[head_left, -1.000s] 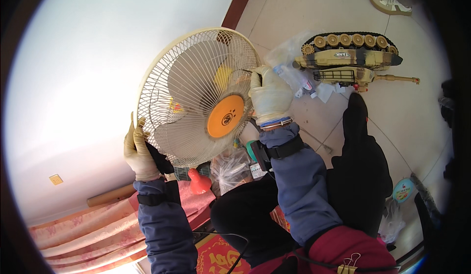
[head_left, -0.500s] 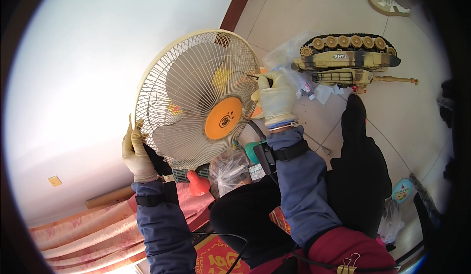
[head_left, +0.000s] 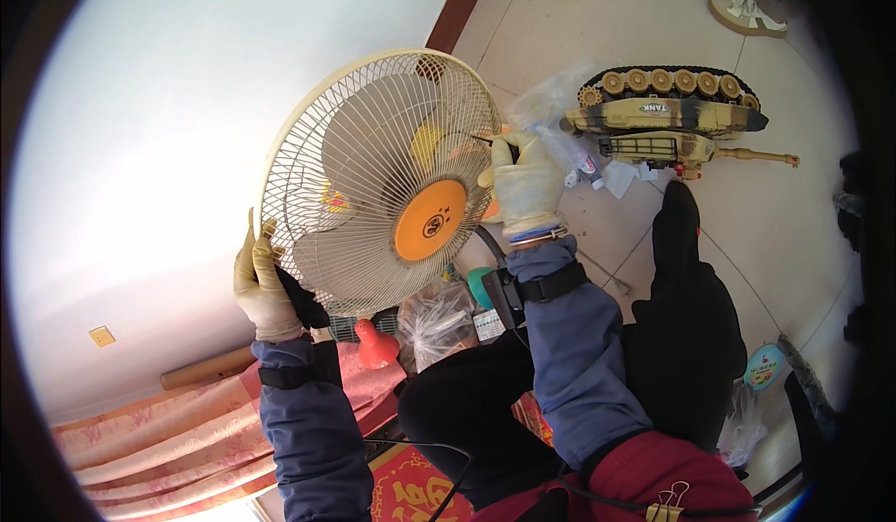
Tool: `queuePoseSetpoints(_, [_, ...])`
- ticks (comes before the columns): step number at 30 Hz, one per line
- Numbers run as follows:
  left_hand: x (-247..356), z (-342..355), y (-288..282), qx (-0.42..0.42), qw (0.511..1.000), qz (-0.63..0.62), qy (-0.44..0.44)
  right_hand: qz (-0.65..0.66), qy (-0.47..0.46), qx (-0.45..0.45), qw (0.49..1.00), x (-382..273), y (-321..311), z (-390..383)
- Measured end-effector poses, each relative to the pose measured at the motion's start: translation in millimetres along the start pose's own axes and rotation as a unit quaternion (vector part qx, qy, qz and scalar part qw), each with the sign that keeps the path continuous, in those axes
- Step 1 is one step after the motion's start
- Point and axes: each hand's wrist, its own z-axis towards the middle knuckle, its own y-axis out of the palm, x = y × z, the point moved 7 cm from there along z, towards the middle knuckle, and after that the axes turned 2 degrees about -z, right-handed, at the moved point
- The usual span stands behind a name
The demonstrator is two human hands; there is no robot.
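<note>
A round electric fan with a cream wire guard, grey blades and an orange centre cap is tilted in front of me. My left hand, in a pale glove, is closed on the guard's lower left rim, with black cloth beside it. At the right rim my gloved right hand pinches a thin dark stick-like tool. Its tip reaches to the guard's edge; the exact kind is too small to make out. The fan's back and base are mostly hidden behind the guard.
A camouflage toy tank lies on its side on the tiled floor, right of clear plastic and paper scraps. Below the fan are a red cone-shaped item and a clear plastic bag. Pink cloth hangs lower left; another person's shoe shows far right.
The fan has shifted slightly right and up in view, with my left hand still on its rim. My right hand stays at the right rim with little change.
</note>
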Motion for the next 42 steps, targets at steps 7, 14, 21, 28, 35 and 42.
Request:
queuePoseSetpoints(7, [-3,-1,-2,0.002,1.000,0.005,-0.002,-0.184,-0.188,0.084,0.961,-27,2,-1])
queuePoseSetpoints(14, [0,-1,0,-0.001,1.000,-0.015,0.012,-0.054,-0.060,0.019,0.997,-13,1,0])
queuePoseSetpoints(21, [-2,-2,0,0.001,1.000,-0.017,-0.001,-0.212,-0.151,0.041,0.965,-31,9,-5])
queuePoseSetpoints(28, [0,-1,0,0.007,1.000,0.001,0.000,-0.092,0.053,-0.134,0.985,-16,7,-6])
queuePoseSetpoints(35, [1,0,0,0.005,1.000,0.010,0.007,0.188,0.207,-0.043,0.959,14,0,0])
queuePoseSetpoints(42, [1,-1,1,0.014,1.000,0.004,0.011,0.255,0.194,-0.063,0.945,29,6,3])
